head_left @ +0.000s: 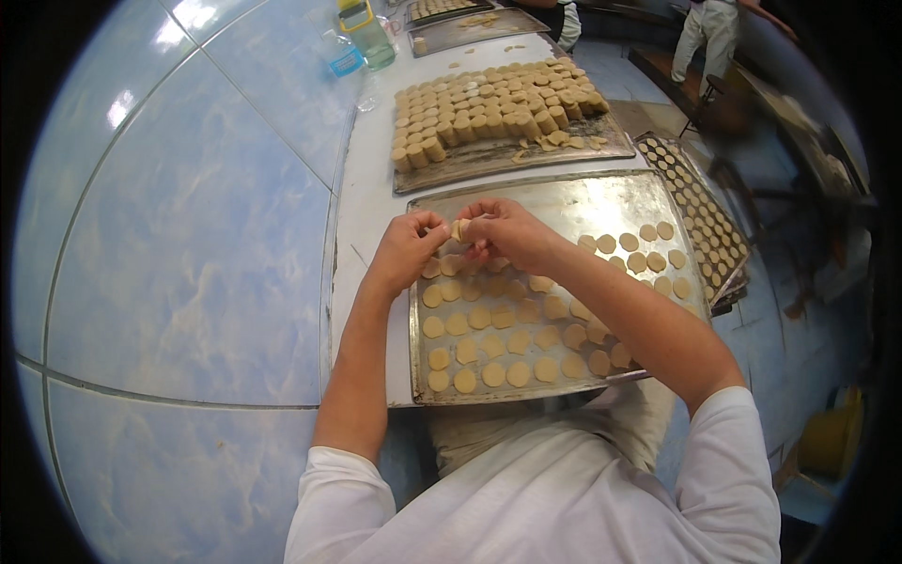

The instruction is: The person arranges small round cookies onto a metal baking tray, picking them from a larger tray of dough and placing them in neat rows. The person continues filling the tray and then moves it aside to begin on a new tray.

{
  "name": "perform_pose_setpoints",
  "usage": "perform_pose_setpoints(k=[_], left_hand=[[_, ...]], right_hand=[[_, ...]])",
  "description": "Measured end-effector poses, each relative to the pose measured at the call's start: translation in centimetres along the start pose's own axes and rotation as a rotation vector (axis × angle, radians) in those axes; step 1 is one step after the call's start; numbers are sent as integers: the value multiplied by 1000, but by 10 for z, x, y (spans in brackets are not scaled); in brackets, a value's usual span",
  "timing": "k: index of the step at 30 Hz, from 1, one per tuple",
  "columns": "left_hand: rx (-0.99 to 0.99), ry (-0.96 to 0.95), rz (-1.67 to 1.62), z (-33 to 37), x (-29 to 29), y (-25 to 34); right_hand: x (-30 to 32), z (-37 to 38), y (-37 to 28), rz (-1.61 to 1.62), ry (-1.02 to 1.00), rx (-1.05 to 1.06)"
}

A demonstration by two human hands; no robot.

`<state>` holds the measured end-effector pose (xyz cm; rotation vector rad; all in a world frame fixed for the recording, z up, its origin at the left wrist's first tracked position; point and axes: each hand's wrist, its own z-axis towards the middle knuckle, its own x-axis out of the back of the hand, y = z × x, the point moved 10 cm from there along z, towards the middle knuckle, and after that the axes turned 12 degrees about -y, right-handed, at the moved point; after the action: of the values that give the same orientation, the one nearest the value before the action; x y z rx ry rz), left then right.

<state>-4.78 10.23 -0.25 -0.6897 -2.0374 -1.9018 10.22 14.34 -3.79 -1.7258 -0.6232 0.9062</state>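
Over the far left part of the metal tray (601, 202), a small piece of dough (460, 229) is held up between both hands. The right hand (503, 235) grasps it with thumb and fingers; the left hand (413, 244) has thumb and forefinger close against its left side, though whether they grip or only touch I cannot tell. Judging by the flat dough discs (465, 380) rowed up from the tray's near edge, the step seems to be separating off single pieces; the next move likely calls for laying this one flat toward the far edge, without overlap. Beyond that edge, dough cylinders (451, 127) stand packed on another tray (479, 164). The right forearm (648, 315) hides some discs, the held piece's outline is hard to make out, and a person (707, 39) in light trousers is cut off above.
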Motion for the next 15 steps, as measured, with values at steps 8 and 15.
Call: perform_pose_setpoints(k=[8,15], left_hand=[[-37,209,383,-18,11,20],[25,174,685,-60,-4,28]], right_hand=[[14,-10,-2,8,49,25],[7,-16,-6,-201,-13,3]])
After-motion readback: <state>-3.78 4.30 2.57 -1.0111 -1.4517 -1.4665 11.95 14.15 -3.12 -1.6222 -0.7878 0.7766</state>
